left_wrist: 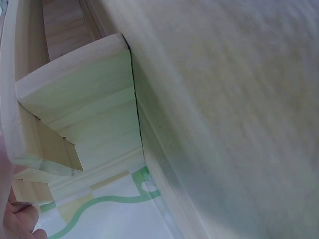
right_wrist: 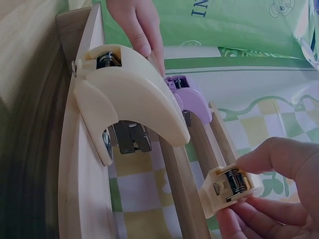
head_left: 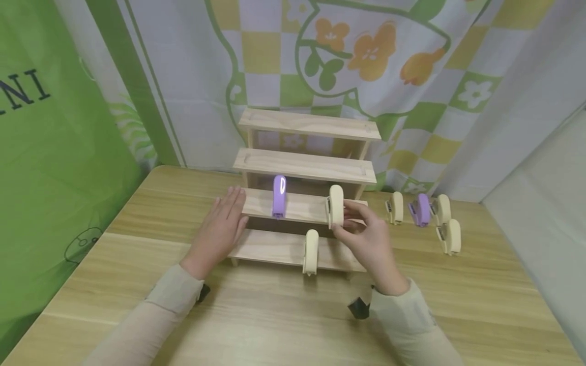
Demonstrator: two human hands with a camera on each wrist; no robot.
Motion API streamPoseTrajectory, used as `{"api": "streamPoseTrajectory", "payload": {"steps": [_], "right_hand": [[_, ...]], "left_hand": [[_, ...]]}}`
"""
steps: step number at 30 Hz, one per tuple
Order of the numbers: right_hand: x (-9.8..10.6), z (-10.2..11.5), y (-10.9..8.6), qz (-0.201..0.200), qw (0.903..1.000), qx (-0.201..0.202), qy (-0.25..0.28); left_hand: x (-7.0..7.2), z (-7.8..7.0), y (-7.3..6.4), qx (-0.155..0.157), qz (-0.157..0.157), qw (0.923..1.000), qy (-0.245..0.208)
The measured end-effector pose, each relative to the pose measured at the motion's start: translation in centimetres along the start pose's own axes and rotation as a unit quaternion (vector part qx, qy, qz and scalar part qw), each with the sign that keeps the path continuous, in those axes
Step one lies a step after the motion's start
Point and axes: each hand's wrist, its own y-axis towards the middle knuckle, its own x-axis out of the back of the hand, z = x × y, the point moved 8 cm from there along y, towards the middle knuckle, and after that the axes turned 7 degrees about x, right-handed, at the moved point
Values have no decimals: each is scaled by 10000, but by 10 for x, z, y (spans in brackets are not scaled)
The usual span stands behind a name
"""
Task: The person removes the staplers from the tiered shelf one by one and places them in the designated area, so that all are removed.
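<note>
My right hand (head_left: 371, 244) pinches a cream stapler (head_left: 337, 206) between thumb and fingers, at the right part of the second-lowest step of a wooden tiered rack (head_left: 304, 166). In the right wrist view, the held stapler (right_wrist: 232, 186) shows its spring end toward the camera. Flat with straight fingers, my left hand (head_left: 216, 229) rests against the rack's left end. Between the hands, a purple stapler (head_left: 279, 198) stands on the same step. Below it, another cream stapler (head_left: 311, 252) stands on the lowest step, close in the right wrist view.
Right of the rack, several more staplers stand on the wooden table (head_left: 485, 284): cream ones (head_left: 396, 207) and one purple stapler (head_left: 421, 210). A patterned curtain (head_left: 261, 56) hangs right behind the rack. Green fabric (head_left: 55, 152) borders the table's left side.
</note>
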Motion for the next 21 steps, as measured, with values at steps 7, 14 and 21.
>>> {"api": "streamPoseTrajectory", "payload": {"steps": [7,14,21], "right_hand": [[8,3,-4,-109,9998,192,-30],[19,4,-7,-291,9989,358,-62],[35,4,-9,-415,9972,521,-331]], "left_hand": [[2,-1,0,13,-1,10000,-1],[2,0,1,-17,-48,10000,11],[-1,1,1,0,-22,10000,37]]}}
